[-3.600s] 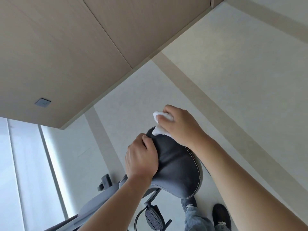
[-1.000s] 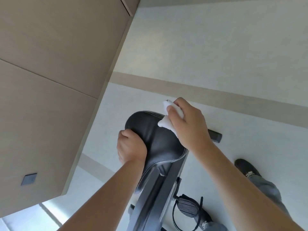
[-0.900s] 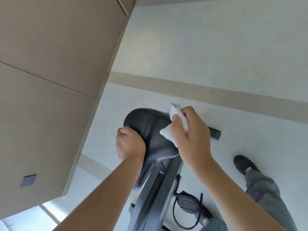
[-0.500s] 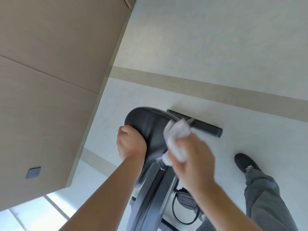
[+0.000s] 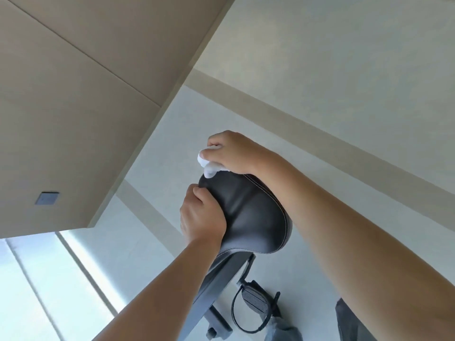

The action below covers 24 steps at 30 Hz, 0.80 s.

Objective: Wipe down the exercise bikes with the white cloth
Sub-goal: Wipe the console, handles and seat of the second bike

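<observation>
Trouser legs: grey fabric [image 5: 349,321] at the bottom right corner of the view, nearest the camera.
Pedal: a dark ribbed bike pedal [image 5: 254,300] with a black strap loop around it, low in the view, above the pale floor [image 5: 320,57].
Frame: a grey seat post [image 5: 211,286] runs up from the bottom edge to the underside of the saddle.
Left hand: the left hand [image 5: 200,216] has its fingers curled over the left edge of the saddle, thumb on top near the nose, gripping it.
Saddle: the black exercise bike saddle [image 5: 251,212], with pale stitching along its rim, sits on top of the post; its broad rear end faces the camera and its narrow nose points away.
Right hand: the right hand [image 5: 231,152] reaches over the right side of the saddle to the nose, fingers bunched round the cloth and holding it.
White cloth: the crumpled white cloth [image 5: 208,166] sticks out below the right hand's fingers and touches the tip of the saddle's nose.
Floor: pale tiles crossed by tan bands [image 5: 307,124].
Wall: beige panels [image 5: 73,107] fill the upper left, with a small grey square plate [image 5: 46,198] set in them.
Window area: bright, washed-out panes [image 5: 32,291] at the lower left.
</observation>
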{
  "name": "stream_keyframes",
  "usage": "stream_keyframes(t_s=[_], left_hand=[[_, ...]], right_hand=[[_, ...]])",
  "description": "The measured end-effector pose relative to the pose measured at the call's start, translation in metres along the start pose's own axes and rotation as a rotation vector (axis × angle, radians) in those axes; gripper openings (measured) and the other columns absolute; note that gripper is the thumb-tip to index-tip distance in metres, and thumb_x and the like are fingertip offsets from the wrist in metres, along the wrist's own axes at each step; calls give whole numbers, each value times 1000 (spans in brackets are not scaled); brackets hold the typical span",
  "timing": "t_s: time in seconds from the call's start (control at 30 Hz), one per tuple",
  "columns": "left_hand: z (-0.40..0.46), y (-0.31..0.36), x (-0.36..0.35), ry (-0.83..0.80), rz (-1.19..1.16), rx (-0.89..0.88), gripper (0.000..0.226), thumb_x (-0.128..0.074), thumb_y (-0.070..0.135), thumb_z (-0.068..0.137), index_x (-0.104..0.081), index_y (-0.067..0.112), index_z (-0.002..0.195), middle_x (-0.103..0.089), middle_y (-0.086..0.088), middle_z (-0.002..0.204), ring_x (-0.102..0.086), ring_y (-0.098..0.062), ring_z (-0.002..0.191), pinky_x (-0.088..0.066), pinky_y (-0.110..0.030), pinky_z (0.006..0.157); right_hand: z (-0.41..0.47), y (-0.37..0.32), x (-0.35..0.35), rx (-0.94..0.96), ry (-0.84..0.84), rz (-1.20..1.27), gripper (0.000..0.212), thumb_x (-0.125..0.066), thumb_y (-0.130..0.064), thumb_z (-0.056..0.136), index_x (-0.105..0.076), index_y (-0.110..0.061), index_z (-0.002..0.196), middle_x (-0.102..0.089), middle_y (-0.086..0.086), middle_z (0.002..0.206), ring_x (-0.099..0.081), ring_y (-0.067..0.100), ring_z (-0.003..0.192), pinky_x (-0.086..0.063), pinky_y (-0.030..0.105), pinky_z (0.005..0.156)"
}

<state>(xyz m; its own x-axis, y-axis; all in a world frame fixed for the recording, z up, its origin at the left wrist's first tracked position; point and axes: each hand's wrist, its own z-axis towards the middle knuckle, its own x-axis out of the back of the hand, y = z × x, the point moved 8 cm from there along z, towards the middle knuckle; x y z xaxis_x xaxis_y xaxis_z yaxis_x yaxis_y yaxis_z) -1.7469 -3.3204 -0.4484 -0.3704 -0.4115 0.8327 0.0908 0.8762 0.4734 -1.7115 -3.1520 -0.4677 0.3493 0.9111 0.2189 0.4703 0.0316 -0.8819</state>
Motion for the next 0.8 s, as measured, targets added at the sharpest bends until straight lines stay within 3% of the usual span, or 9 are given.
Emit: stream_keyframes(t_s=[0.1,0.17,0.23,0.3,0.5,0.63,0.7,0.8], left_hand=[[2,1,0,12,13,-7,36,-25,23,105,-50,9,84,-57,-8,77,-51,-17,72,-36,-41,71],[3,-1,0,20,16,-10,35,-26,23,105,-48,9,82,-57,-8,75,-50,-19,70,-36,-41,69],[2,-2,0,25,13,-5,34,-26,24,103,-46,10,79,-56,-7,73,-48,-20,68,-37,-42,67],[3,-2,0,20,0,4,33,-28,24,102,-45,10,78,-54,-6,72,-46,-22,66,-37,-41,64],[1,-1,2,-46,-42,1,35,-26,25,101,-52,9,83,-60,-6,81,-54,-27,76,-39,-40,73],[-11,-5,6,-171,-46,-56,43,-22,32,108,-59,9,102,-64,-5,95,-58,-32,92,-40,-41,81],[-26,-16,11,-236,41,-161,42,-22,37,111,-57,13,113,-61,-3,95,-55,-31,90,-40,-40,80],[-50,-57,29,-272,119,-237,39,-22,37,112,-55,18,104,-64,-6,93,-57,-32,86,-45,-41,78]], right_hand=[[-6,-3,1,44,20,3,30,-63,-27,89,-45,-8,78,-60,-4,72,-36,16,69,-31,36,64],[-20,-3,4,79,119,-35,25,-62,-26,89,-46,-8,82,-62,-20,69,-38,19,67,-34,34,63],[-38,-3,9,172,279,-154,19,-61,-28,89,-50,-14,83,-66,-15,79,-49,20,68,-42,32,62],[-59,-2,10,266,431,-259,16,-65,-29,87,-55,-17,83,-63,-4,84,-54,21,72,-48,33,61],[-124,-10,1,429,642,-538,27,-77,-14,72,-50,-18,73,-48,-5,69,-43,22,54,-36,26,44],[-177,-4,-19,416,670,-602,39,-82,-16,79,-43,-23,72,-34,-13,71,-34,16,54,-29,24,44],[-197,5,-33,372,634,-638,33,-82,-16,79,-50,-18,75,-40,-11,71,-38,15,54,-33,25,41],[-207,10,-41,253,546,-646,22,-78,-23,88,-57,-16,86,-53,-11,80,-50,16,62,-43,30,49]])
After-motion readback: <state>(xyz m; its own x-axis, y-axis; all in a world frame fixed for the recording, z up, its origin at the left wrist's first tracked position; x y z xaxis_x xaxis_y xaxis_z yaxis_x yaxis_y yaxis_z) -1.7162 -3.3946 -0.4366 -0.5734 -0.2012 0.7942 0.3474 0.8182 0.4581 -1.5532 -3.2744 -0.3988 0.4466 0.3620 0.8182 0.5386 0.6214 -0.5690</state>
